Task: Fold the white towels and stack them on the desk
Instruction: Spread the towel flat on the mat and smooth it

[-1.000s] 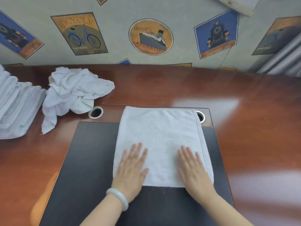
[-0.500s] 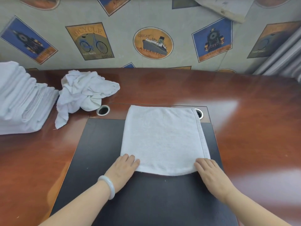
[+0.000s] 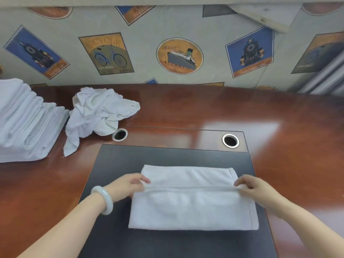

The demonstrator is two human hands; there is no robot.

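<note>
Towel lies half-folded on the black mat, left hand and right hand pinching its folded-over edge.

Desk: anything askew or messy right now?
Only the crumpled towel at the far left: an unfolded heap beside the stack, next to a cable hole, one corner trailing nearward. The half-folded towel on the mat, pinched by the left hand and right hand, lies square.
</note>
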